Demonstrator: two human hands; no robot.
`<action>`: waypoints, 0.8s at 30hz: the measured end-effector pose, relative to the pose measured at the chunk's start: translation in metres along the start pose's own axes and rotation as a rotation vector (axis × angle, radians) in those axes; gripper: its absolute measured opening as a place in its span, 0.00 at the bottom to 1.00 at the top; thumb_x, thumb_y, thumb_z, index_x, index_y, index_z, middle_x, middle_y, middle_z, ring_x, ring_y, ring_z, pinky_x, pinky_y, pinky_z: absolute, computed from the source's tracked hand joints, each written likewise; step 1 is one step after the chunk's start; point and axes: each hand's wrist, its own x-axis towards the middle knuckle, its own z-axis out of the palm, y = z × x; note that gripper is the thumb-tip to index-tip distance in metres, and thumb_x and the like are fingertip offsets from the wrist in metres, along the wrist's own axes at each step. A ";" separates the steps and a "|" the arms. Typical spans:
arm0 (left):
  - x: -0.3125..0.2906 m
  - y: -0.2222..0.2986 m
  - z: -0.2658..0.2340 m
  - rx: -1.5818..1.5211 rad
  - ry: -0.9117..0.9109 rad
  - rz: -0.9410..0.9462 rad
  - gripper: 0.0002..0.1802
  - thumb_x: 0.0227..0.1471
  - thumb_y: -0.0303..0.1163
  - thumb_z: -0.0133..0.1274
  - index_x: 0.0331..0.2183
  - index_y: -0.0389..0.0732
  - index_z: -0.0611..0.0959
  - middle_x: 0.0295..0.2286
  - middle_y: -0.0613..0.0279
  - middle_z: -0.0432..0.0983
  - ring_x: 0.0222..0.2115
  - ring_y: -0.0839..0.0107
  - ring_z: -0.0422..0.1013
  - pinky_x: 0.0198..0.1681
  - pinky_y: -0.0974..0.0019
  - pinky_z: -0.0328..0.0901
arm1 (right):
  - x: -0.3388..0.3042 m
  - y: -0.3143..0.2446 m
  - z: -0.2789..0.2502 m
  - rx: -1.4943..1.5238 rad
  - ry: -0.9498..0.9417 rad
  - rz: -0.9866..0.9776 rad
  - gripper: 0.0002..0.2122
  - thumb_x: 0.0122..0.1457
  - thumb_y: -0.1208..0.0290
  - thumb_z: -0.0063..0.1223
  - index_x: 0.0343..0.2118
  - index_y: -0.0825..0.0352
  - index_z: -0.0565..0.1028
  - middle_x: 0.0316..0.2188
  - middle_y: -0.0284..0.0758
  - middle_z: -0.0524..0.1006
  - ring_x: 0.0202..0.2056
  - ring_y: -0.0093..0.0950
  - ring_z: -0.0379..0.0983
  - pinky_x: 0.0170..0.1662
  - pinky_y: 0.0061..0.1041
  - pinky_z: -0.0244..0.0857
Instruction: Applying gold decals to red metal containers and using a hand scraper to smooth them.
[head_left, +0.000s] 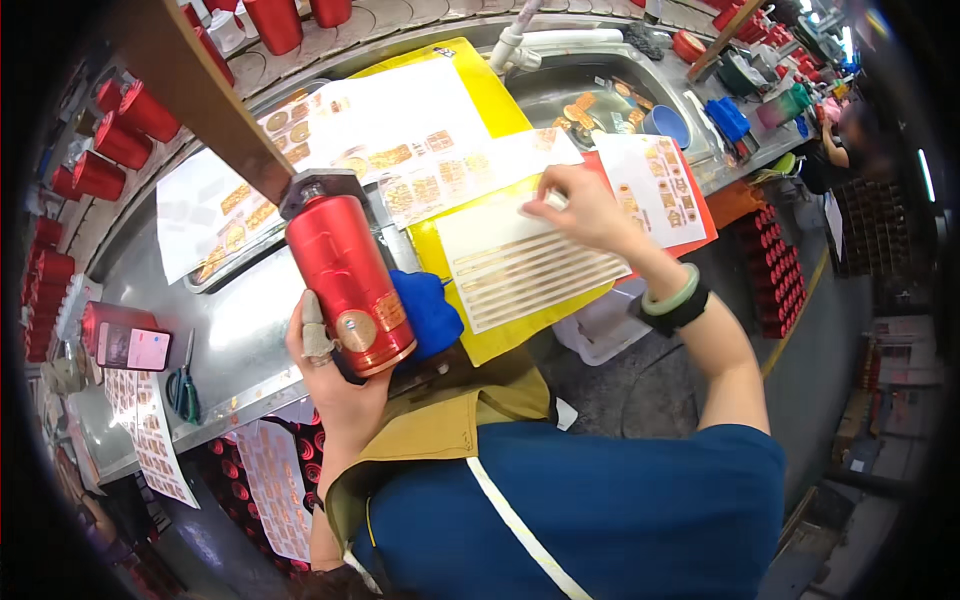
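Note:
My left hand [345, 400] is wrapped round the lower end of a shiny red bottle [345, 270] with a round gold emblem near its base. A grey-beige wrap covers one of its fingers. The bottle's other end meets a dark holder [318, 190] on a brown post. Over a white sheet of gold strip decals [535, 280], my right hand [590, 210] is closed in a pinch. Whatever is between its fingertips is too small to make out. A blue cloth [425, 315] lies beside the bottle.
Decal sheets [410, 110] overlap on yellow sheeting [480, 345]. A sink [590, 75] at the back holds water, loose decals and a blue bowl [667, 125]. Scissors [183, 390] and a phone [133, 347] lie left. Red containers [125, 140] line the left rim; another person [845, 150] is far right.

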 end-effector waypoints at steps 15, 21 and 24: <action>0.005 0.008 -0.001 0.083 -0.040 -0.025 0.62 0.33 0.33 0.80 0.66 0.36 0.63 0.54 0.53 0.62 0.54 0.55 0.66 0.59 0.57 0.61 | 0.070 0.269 -0.164 -0.329 -0.147 0.411 0.14 0.55 0.64 0.70 0.38 0.68 0.82 0.34 0.34 0.82 0.35 0.27 0.77 0.41 0.29 0.70; 0.006 0.008 -0.005 0.179 -0.075 -0.022 0.61 0.31 0.34 0.81 0.64 0.35 0.64 0.53 0.53 0.62 0.54 0.55 0.66 0.59 0.58 0.61 | 0.085 0.249 -0.144 -0.378 0.171 0.270 0.12 0.53 0.65 0.69 0.36 0.67 0.83 0.28 0.37 0.82 0.32 0.31 0.79 0.39 0.30 0.71; 0.008 0.014 -0.008 0.212 -0.081 0.013 0.56 0.38 0.28 0.76 0.65 0.33 0.63 0.54 0.52 0.61 0.54 0.55 0.67 0.58 0.58 0.63 | 0.115 0.204 -0.118 -0.336 0.245 0.116 0.12 0.54 0.64 0.68 0.38 0.64 0.84 0.32 0.40 0.84 0.36 0.38 0.81 0.42 0.33 0.72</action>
